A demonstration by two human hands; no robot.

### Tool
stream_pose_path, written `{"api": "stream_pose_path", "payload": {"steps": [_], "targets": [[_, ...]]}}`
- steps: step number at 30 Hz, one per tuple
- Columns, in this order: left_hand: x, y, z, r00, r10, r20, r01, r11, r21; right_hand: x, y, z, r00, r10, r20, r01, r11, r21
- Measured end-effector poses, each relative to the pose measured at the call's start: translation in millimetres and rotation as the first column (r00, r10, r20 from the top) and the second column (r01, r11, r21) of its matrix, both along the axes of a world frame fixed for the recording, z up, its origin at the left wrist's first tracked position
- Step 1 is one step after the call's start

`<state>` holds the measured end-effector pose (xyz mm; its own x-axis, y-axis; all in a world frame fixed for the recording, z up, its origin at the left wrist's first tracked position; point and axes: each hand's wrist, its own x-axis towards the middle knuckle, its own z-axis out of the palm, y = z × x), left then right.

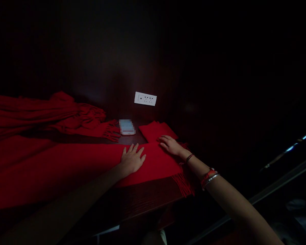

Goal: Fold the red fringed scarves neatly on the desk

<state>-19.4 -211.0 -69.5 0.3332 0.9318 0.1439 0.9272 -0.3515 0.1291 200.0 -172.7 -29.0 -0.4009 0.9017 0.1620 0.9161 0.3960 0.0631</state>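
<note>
A long red scarf (91, 163) lies spread along the dark table, its fringed end at the right near the table's edge. My left hand (133, 160) rests flat on the scarf with its fingers spread. Close to the scarf's right end and far edge, my right hand (170, 145) lies palm down, fingers stretched out, touching the cloth. Just beyond its fingertips sits a folded red cloth (156, 131). Bands and a silver bangle circle my right wrist and forearm.
A crumpled red scarf (48, 114) with fringe lies at the back left. Beside its fringe is a phone (126, 127) with a blurred screen. A white power socket (145, 98) is on the dark wall. The dark wooden table (142, 199) ends at its front edge.
</note>
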Motion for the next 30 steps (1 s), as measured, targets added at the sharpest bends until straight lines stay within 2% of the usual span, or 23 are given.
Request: {"api": "stream_pose_path", "payload": {"steps": [2, 4, 6, 8, 11, 14, 17, 19, 22, 24, 26, 28, 30], "targets": [[0, 0, 0.9, 1.0, 0.004, 0.002, -0.004, 1.0, -0.02, -1, -3, -11.9, 1.0, -0.008, -0.009, 0.007, 0.994, -0.107], [-1, 0, 1.6, 1.0, 0.005, 0.004, -0.005, 0.999, -0.044, 3, -4, -20.2, 0.994, -0.11, -0.009, 0.107, 0.976, -0.187], [-1, 1, 2.2, 1.0, 0.003, 0.007, -0.002, 0.998, -0.059, 6, -6, -22.2, 0.98, -0.197, -0.02, 0.189, 0.962, -0.197], [-2, 1, 2.9, 1.0, 0.004, 0.017, -0.003, 0.998, -0.062, 1, -13, -18.9, 0.97, -0.236, -0.057, 0.227, 0.964, -0.141], [-2, 0, 5.6, 0.999, 0.001, 0.043, 0.001, 0.999, -0.051, -21, -38, -12.4, 0.981, -0.151, -0.122, 0.148, 0.988, -0.033], [-8, -4, 8.7, 0.998, -0.028, 0.055, 0.031, 0.999, -0.045, -43, -67, -14.6, 0.995, -0.012, -0.102, 0.004, 0.997, -0.078], [-30, -10, 7.5, 0.996, -0.092, 0.013, 0.093, 0.994, -0.065, -47, -81, -23.7, 0.998, -0.046, -0.041, 0.038, 0.984, -0.175], [-54, -12, 4.2, 0.987, -0.16, -0.025, 0.157, 0.984, -0.081, -42, -80, -28.1, 0.996, -0.089, -0.016, 0.085, 0.979, -0.187], [-95, -16, 1.1, 0.972, -0.23, -0.054, 0.225, 0.971, -0.077, -38, -75, -27.7, 0.993, -0.115, 0.0, 0.112, 0.972, -0.206], [-118, -19, 4.3, 0.966, -0.253, -0.053, 0.252, 0.967, -0.039, -44, -76, -24.2, 0.992, -0.128, -0.021, 0.121, 0.975, -0.187], [-132, -25, 12.5, 0.946, -0.32, -0.047, 0.321, 0.947, 0.011, -57, -83, -20.7, 0.993, -0.069, -0.092, 0.058, 0.991, -0.12], [-137, -33, 23.7, 0.904, -0.423, -0.053, 0.425, 0.905, 0.031, -73, -92, -19.6, 0.981, 0.095, -0.172, -0.105, 0.993, -0.051], [-135, -42, 34.3, 0.849, -0.523, -0.082, 0.525, 0.851, 0.009, -86, -100, -21.9, 0.938, 0.276, -0.211, -0.288, 0.957, -0.028]]}}
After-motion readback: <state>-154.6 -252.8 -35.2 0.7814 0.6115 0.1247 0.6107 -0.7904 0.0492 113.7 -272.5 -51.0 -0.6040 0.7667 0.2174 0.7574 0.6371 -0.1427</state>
